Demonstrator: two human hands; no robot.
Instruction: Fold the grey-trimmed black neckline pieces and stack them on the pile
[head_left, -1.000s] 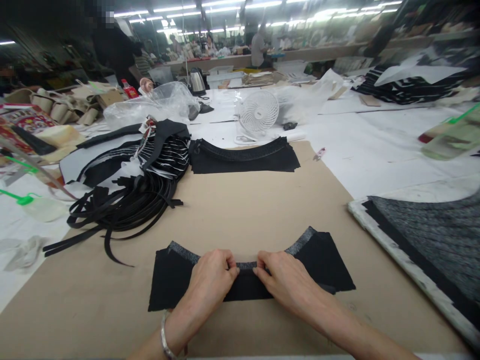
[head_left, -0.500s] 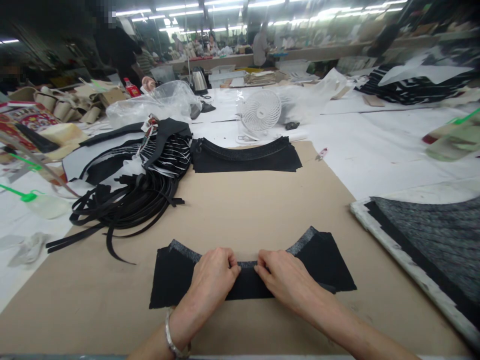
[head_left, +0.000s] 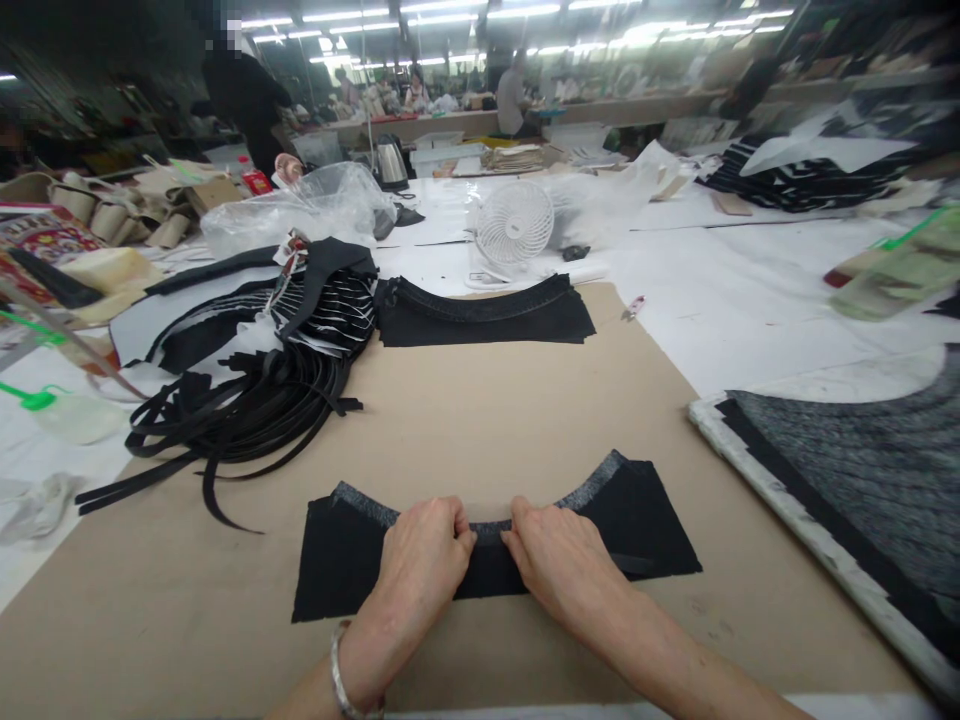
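Note:
A black fabric piece (head_left: 337,565) with a curved upper edge lies flat on the tan board before me. Speckled grey trim runs along that curve. My left hand (head_left: 427,550) pinches the curved edge left of its middle, fingers curled and thumb pressed in. Just to the right, my right hand (head_left: 559,555) pinches the same edge, a small gap of trim showing between the two. A thin dark strip shows beside my right wrist. Farther back, a stack of similar black pieces (head_left: 487,325) rests at the board's far edge.
Coiled black strips (head_left: 247,420) lie on the left of the tan board (head_left: 480,410). A white fan (head_left: 515,225) stands behind the stack. Dark grey sheets (head_left: 862,460) lie at right. Squeeze bottles (head_left: 82,415) stand at far left. A kettle (head_left: 391,163) and people are farther off.
The view has shifted slightly to the right. My right hand has turned a little on the curved edge, uncovering more of the trim and strip beside it. Both hands keep their pinch.

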